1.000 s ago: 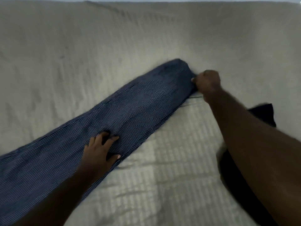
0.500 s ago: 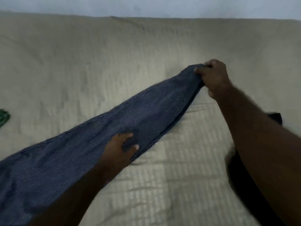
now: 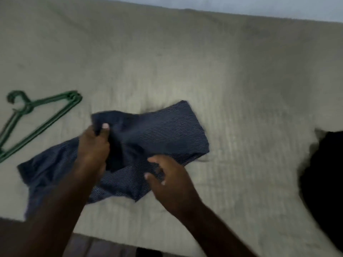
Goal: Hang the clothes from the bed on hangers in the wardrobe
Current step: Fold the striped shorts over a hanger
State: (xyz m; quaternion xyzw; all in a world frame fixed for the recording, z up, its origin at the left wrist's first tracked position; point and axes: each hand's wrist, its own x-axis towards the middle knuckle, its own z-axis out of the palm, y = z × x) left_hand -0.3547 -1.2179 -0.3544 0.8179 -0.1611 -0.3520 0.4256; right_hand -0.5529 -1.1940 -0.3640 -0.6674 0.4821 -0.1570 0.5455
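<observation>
On the bed (image 3: pixel 241 80), the left hand (image 3: pixel 93 145) pinches the folded striped garment (image 3: pixel 163 134) (blurred) at centre, the right hand (image 3: pixel 167 175) rests half-curled on its near edge, green hangers (image 3: pixel 44 119) at nine o'clock, dark cloth (image 3: pixel 324 173) at three.

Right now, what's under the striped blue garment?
The pale quilted bed cover lies under the striped blue garment. Anything beneath its folds is hidden; both hands rest on top.
</observation>
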